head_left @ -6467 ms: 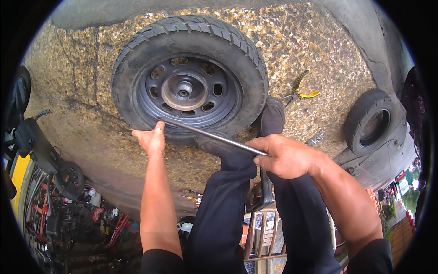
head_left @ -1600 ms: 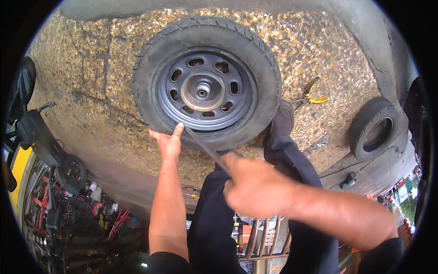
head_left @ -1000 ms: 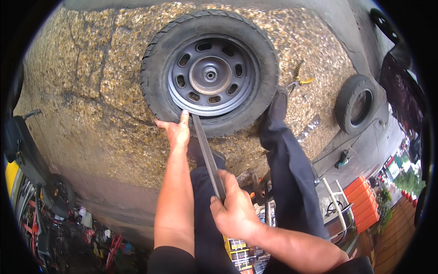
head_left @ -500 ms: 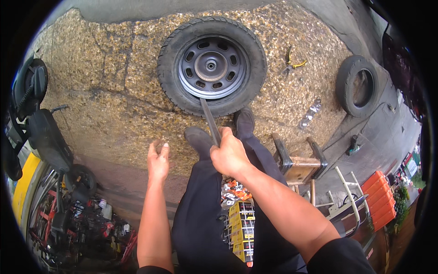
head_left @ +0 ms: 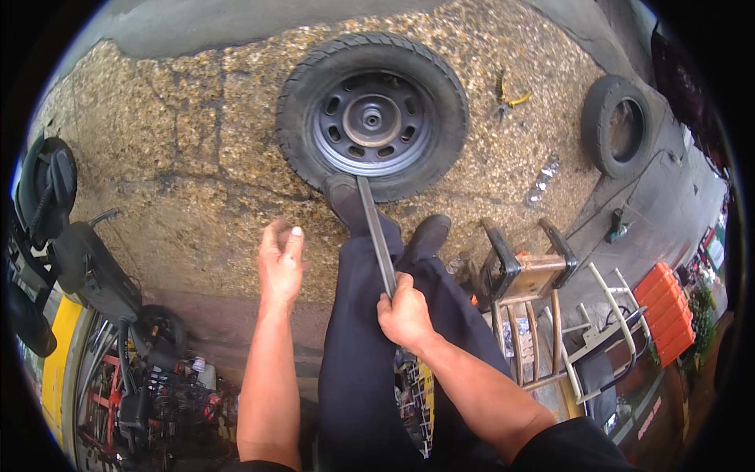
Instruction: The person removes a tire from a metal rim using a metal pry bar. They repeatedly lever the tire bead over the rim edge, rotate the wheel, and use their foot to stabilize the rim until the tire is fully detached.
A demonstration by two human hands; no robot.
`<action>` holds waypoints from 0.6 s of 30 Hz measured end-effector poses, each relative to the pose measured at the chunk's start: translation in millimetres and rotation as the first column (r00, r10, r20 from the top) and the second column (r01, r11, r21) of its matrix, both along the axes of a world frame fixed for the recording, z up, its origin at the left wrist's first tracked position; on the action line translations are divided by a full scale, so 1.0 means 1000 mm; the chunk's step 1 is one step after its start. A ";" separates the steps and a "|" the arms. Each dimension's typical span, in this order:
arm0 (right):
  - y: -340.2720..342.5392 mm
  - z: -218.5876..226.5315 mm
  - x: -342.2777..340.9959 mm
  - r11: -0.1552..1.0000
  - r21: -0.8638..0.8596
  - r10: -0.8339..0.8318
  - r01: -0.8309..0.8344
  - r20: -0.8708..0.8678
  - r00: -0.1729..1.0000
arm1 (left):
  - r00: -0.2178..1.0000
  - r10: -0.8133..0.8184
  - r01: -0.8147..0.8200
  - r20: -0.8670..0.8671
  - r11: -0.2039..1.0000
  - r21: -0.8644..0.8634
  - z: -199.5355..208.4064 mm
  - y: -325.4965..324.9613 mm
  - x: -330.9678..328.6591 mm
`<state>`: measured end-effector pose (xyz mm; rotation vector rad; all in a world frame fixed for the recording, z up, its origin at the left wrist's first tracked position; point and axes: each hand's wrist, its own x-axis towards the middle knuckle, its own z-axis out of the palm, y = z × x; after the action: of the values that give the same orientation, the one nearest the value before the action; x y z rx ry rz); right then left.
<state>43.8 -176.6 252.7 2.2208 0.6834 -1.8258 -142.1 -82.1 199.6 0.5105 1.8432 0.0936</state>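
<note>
A tyre [head_left: 295, 118] on a grey steel rim [head_left: 417, 153] lies flat on the ground ahead of me. My right hand [head_left: 405, 315] is wrapped round the near end of a long flat tyre lever [head_left: 377, 236]. The lever's far tip sits at the near edge of the rim, where tyre and rim meet; how deep it reaches is hidden. My left shoe [head_left: 344, 197] presses on the tyre's near side, just left of the lever. Off to the left, my left hand [head_left: 281, 256] hovers with nothing in it, fingers and thumb apart.
Yellow-handled pliers [head_left: 511, 101] and a clear plastic packet [head_left: 543, 181] lie right of the tyre. Farther right rests a second tyre [head_left: 598, 126]. A wooden chair [head_left: 531, 279] stands near my right leg. At left is a scooter [head_left: 94, 267], with cluttered parts [head_left: 177, 409] below it.
My left foot has come up onto the tyre's near side, and the right foot has shifted back. My right hand has drawn nearer to me, and more of the lever shows.
</note>
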 end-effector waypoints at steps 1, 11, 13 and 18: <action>-0.003 0.006 0.000 0.997 0.062 -0.043 0.044 -0.026 0.999 | 1.000 0.013 -0.013 0.006 1.000 0.003 0.001 -0.003 -0.001; 0.006 0.064 0.024 0.996 0.083 -0.014 0.013 0.010 1.000 | 0.921 -0.362 0.367 0.146 0.930 -0.007 -0.028 0.011 0.094; 0.015 0.050 0.014 0.995 0.101 0.000 -0.005 0.057 0.998 | 0.832 -0.540 0.549 0.131 0.834 -0.053 -0.039 0.028 0.126; 0.048 -0.008 -0.016 0.575 -0.248 -0.818 0.780 -0.139 0.559 | 0.626 -0.741 0.773 0.242 0.631 -0.069 -0.099 0.069 0.170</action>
<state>27.4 -128.9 244.6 2.4010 -0.6159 -2.4359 28.1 -12.8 100.9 1.0903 1.2910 -0.5767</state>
